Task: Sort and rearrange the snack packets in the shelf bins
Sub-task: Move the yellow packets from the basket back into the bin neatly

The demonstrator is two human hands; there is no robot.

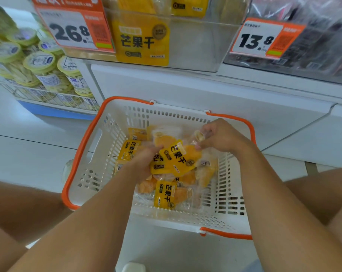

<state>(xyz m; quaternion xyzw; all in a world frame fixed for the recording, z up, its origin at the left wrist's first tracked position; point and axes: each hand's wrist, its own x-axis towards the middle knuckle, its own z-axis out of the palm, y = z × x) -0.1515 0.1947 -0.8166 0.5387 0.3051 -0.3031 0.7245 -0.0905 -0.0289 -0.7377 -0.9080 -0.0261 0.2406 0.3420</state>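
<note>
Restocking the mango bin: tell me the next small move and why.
Probably lift the gathered yellow mango packets out of the white basket toward the clear bin above: the left hand and right hand both grip packets, and that bin looks part empty.

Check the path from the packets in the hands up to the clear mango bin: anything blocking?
Nothing visible blocks it. Both hands, left hand and right hand, hold yellow packets inside the white basket. The clear bin sits above and behind, with open space between; its top opening is out of frame.
</note>
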